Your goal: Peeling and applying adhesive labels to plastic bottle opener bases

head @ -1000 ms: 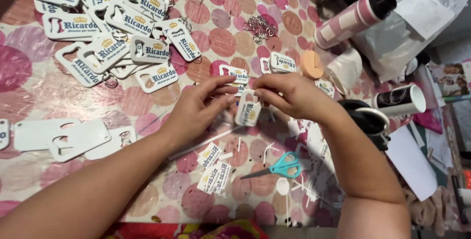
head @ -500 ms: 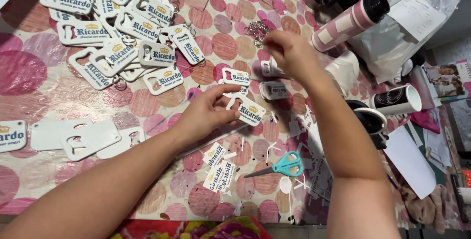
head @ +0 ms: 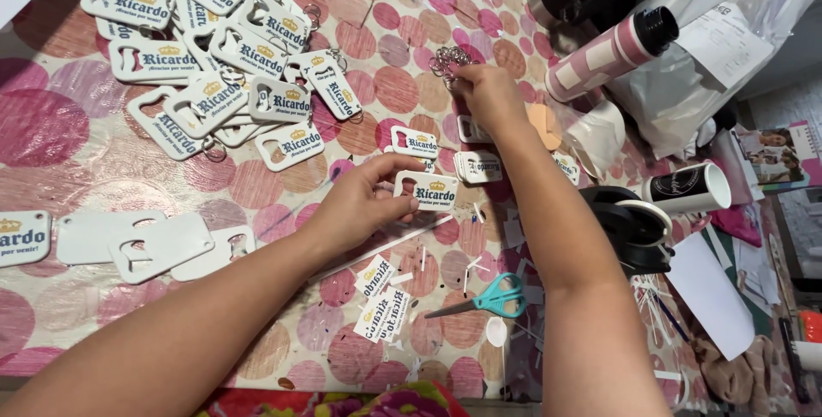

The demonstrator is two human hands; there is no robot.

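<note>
Between the two hands on the pink-spotted tablecloth sat the work, seen only from the head camera. The left hand was closed in a pinch on a white bottle-opener tag with blue lettering, thumb and fingers gripping its near end, the tag held just above the cloth. A second earlier both hands had been together over this tag; half a second earlier the right hand had already gone out, and now it had reached the pile of metal key rings beyond its fingertips, fingers curled down on them (whether a ring was actually caught between them cannot be told). So the tag looked ready and waiting for its ring. Just left of the right wrist lay two more white tags, one beside the other. Far left of the left hand spread the heap of finished tags, rings fitted. Near the right forearm lay teal scissors and, nearer the left forearm, loose printed stickers.
</note>
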